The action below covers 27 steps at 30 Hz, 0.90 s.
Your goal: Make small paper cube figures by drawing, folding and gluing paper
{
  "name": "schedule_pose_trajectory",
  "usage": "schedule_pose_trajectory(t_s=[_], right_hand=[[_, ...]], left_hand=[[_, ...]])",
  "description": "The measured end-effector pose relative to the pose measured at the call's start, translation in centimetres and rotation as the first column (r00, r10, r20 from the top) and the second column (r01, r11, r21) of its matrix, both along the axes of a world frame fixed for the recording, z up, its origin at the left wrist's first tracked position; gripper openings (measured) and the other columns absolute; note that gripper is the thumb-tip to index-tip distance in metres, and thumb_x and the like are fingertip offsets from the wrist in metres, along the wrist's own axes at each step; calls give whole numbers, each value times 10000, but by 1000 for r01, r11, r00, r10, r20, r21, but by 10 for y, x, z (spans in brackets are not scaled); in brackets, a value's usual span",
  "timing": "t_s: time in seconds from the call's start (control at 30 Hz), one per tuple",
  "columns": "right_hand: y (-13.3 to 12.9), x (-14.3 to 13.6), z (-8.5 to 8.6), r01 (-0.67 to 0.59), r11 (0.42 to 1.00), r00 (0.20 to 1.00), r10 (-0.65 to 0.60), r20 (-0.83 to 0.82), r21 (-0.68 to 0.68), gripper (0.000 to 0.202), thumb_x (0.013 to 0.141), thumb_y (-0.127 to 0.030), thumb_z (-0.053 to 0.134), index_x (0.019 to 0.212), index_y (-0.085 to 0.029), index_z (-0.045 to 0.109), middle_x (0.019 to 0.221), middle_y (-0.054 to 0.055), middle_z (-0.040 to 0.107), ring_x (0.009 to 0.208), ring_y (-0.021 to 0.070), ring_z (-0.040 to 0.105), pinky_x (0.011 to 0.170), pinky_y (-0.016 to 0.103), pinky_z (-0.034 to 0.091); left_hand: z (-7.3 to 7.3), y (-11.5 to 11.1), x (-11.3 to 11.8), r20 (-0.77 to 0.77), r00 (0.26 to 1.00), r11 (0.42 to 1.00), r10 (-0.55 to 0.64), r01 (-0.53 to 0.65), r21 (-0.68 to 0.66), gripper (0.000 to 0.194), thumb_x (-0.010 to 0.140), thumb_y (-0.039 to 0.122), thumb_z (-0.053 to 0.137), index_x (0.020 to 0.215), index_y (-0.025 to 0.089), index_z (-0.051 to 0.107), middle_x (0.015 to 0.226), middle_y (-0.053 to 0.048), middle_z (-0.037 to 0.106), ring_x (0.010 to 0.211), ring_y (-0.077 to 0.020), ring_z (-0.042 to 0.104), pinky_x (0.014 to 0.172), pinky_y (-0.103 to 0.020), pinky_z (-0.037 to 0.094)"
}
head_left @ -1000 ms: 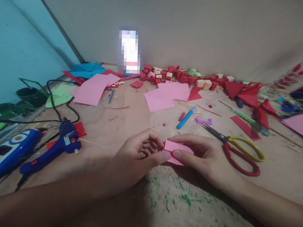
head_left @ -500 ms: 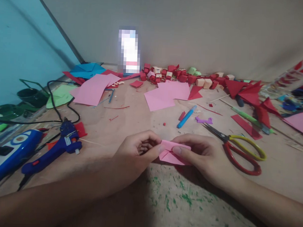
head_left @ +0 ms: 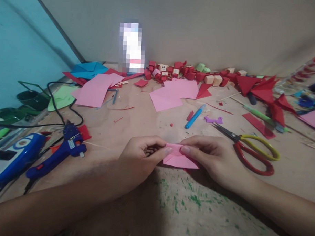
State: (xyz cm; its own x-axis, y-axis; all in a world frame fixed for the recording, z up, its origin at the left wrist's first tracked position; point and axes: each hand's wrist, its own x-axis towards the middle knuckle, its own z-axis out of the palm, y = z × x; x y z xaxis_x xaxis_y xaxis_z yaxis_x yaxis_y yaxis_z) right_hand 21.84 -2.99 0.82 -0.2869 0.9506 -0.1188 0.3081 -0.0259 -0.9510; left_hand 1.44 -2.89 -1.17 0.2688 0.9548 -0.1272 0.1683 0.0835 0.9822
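Observation:
A small folded piece of pink paper (head_left: 180,160) is held between both hands, just above the table near the middle. My left hand (head_left: 145,157) pinches its left edge, thumb on top and fingers curled behind. On the right side, my right hand (head_left: 205,154) grips the same paper with the thumb pressed on its upper part. Scissors (head_left: 245,145) with yellow and red handles lie open to the right of my right hand. Beyond the hands are a blue pen (head_left: 195,116) and a purple paper piece (head_left: 213,119).
At the left lie a blue glue gun (head_left: 58,152) with a black cord and a blue-white tool (head_left: 19,154). Pink sheets (head_left: 173,94), small red paper cubes (head_left: 191,75) and a lit phone (head_left: 132,48) are at the back. Green flecks mark the table front.
The pink paper's top flap has been folded or shifted, and its face looks flatter now. My right thumb has moved up slightly on it. The view has shifted a little.

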Motion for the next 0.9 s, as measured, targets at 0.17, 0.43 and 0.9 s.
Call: schedule_pose_trajectory(t_s=[0.17, 0.43, 0.9], right_hand=[[0, 1, 2, -64, 996, 998, 63, 32, 60, 150, 922, -259, 673, 884, -210, 810, 850, 5, 802, 751, 145, 685, 681, 224, 520], [0, -2, 4, -90, 992, 994, 84, 70, 89, 159, 924, -244, 662, 853, -202, 798, 824, -5, 801, 729, 135, 690, 655, 207, 520], [-3, -1, 3, -123, 987, 987, 110, 115, 106, 213, 945, -272, 634, 824, -172, 777, 800, 9, 783, 711, 128, 668, 651, 205, 496]], left_hand=[[2, 1, 0, 36, 997, 997, -75, 76, -31, 106, 866, 284, 714, 831, 210, 781, 748, 35, 741, 691, -95, 633, 604, -156, 471], [0, 0, -3, -85, 992, 990, -96, 104, 92, 154, 907, 231, 667, 801, 219, 779, 759, 52, 753, 710, -86, 648, 628, -148, 478], [4, -3, -4, -145, 987, 990, -74, 90, 110, 163, 884, 230, 671, 760, 197, 771, 743, 30, 760, 683, -104, 655, 618, -167, 489]])
